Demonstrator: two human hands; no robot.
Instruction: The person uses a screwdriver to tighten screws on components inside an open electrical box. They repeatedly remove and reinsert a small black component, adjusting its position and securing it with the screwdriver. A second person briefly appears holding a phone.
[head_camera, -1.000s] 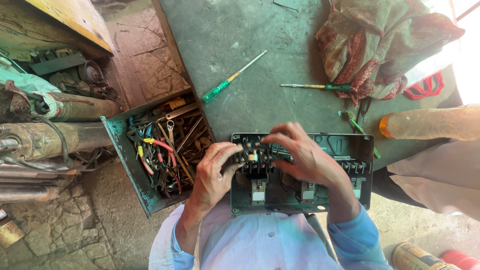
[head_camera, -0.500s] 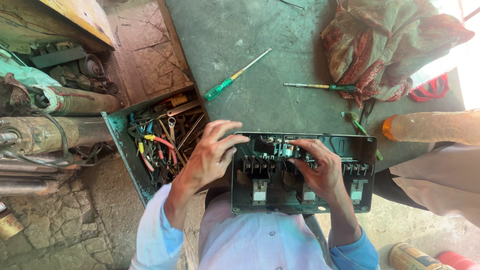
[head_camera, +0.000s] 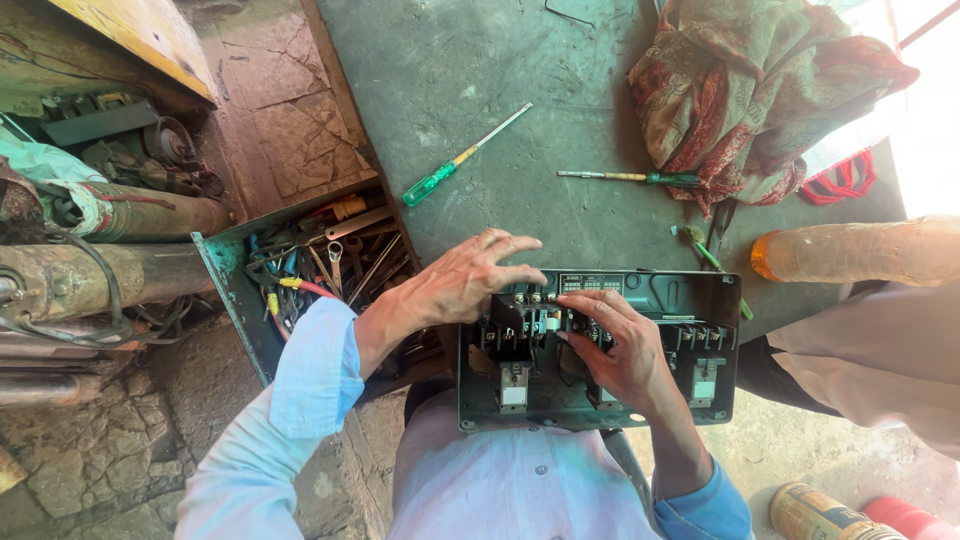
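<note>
Labels, small and pale, sit on the black terminal blocks inside the open dark green metal switch box (head_camera: 600, 350), which rests on the near edge of the green-grey worktable (head_camera: 480, 90), just in front of the person's pale shirt. The left hand (head_camera: 462, 285) hovers over the box's left corner, fingers spread wide, holding nothing. The right hand (head_camera: 620, 345) lies on the terminals, fingers bent and close together; whether they pinch anything I cannot tell. A green-handled screwdriver (head_camera: 462, 158) and a second slim screwdriver (head_camera: 625, 177) lie beyond, near a crumpled patterned red cloth (head_camera: 760, 90). An open teal tool drawer (head_camera: 310, 275) sits to the left.
</note>
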